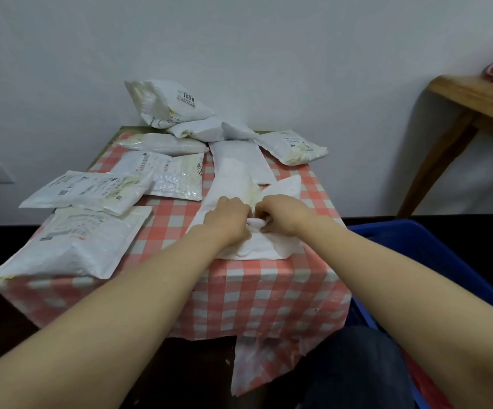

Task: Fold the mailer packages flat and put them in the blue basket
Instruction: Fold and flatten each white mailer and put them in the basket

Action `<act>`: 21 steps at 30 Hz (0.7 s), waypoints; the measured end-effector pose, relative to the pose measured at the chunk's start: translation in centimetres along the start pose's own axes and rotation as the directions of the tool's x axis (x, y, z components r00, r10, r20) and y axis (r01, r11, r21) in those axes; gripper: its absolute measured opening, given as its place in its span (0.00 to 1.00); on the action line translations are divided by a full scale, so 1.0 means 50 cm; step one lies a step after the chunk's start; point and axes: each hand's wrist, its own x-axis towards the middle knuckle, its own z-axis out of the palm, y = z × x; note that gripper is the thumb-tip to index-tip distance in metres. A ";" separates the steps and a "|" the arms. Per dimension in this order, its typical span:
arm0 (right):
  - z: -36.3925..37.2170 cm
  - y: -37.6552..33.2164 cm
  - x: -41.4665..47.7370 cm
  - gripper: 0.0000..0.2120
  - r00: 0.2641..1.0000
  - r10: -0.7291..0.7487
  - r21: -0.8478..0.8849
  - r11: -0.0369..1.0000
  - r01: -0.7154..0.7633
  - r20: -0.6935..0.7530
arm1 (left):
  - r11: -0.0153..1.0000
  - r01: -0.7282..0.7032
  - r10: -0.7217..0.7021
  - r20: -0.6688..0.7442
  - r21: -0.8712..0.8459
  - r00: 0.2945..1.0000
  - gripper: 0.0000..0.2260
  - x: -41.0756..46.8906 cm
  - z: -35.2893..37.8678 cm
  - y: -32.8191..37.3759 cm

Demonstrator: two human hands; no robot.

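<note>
Mailer (264,249), white and crumpled, lies flat at the near edge of the tabletop (168,219), under both hands. Left hand (229,218) presses down on its middle, fingers curled into the plastic, grip on a bunched fold. Right hand (280,214) touching the left, grip pinching the same bunched fold between thumb and fingers. Mailer's far flap sticks out beyond the right hand. Other mailers (92,187) spread left of and behind this mailer, some piled against the wall. Blue basket (434,249) right of the tabletop, lower. Wooden table (481,101) far right.
</note>
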 end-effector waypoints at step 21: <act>0.036 0.006 0.014 0.12 0.994 0.088 0.116 0.990 -0.080 -0.067 | 0.981 -0.049 0.068 -0.101 0.186 0.993 0.13 0.021 -0.002 -0.026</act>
